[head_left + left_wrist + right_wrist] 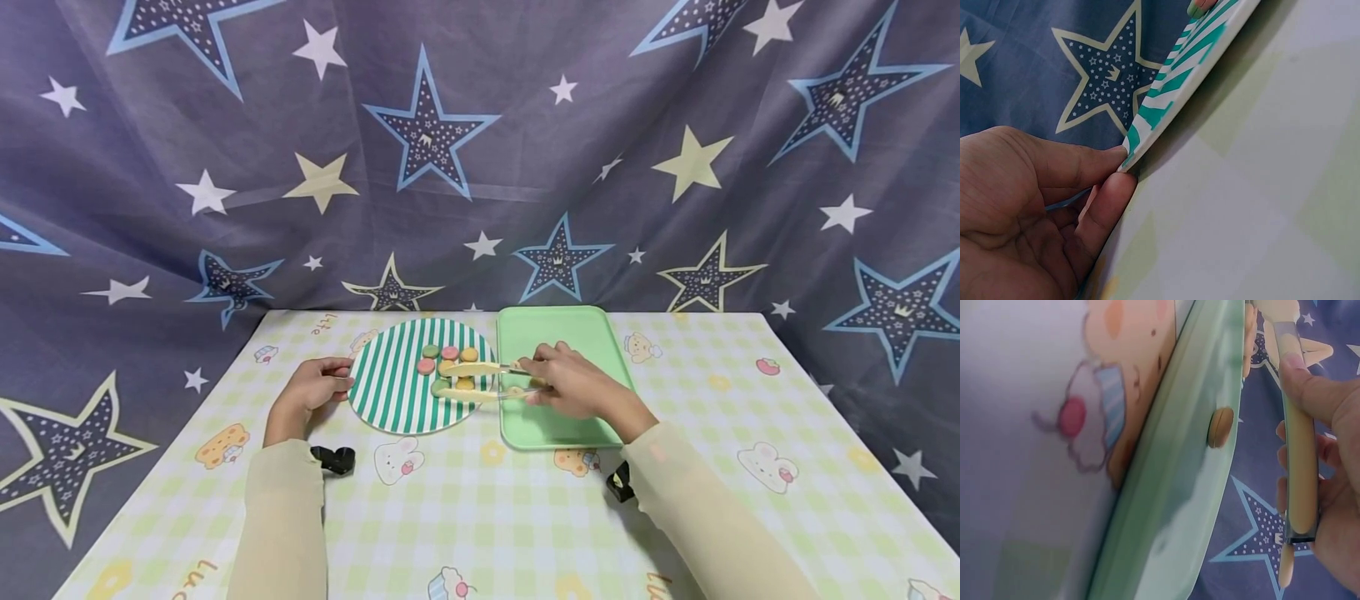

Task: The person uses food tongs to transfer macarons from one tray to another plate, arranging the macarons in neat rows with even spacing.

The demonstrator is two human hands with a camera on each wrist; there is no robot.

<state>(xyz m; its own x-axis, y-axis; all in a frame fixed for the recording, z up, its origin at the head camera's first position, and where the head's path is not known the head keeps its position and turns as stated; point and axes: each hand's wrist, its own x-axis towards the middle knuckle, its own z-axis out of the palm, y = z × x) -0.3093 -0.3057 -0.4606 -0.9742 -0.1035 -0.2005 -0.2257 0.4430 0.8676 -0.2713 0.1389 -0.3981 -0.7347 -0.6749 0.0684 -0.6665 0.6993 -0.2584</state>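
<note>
My left hand [311, 390] pinches the left rim of a round flat board [386, 379] with green and white stripes; thumb on top, fingers below in the left wrist view. Several green, pink and orange macarons [426, 366] sit close together on its right half. Above the green tray [551, 327], my right hand [573, 385] holds tongs [472, 368] with cream-coloured tips. Those tips reach left over the board, spread apart, and overlap some of the macarons. An orange-brown macaron [1220, 427] lies in the tray in the right wrist view.
The tray stands right beside the board on a checked tablecloth [465, 508] printed with cartoon figures. Behind the table hangs a dark star-patterned curtain [480, 167]. Each wrist wears a black camera mount [333, 460].
</note>
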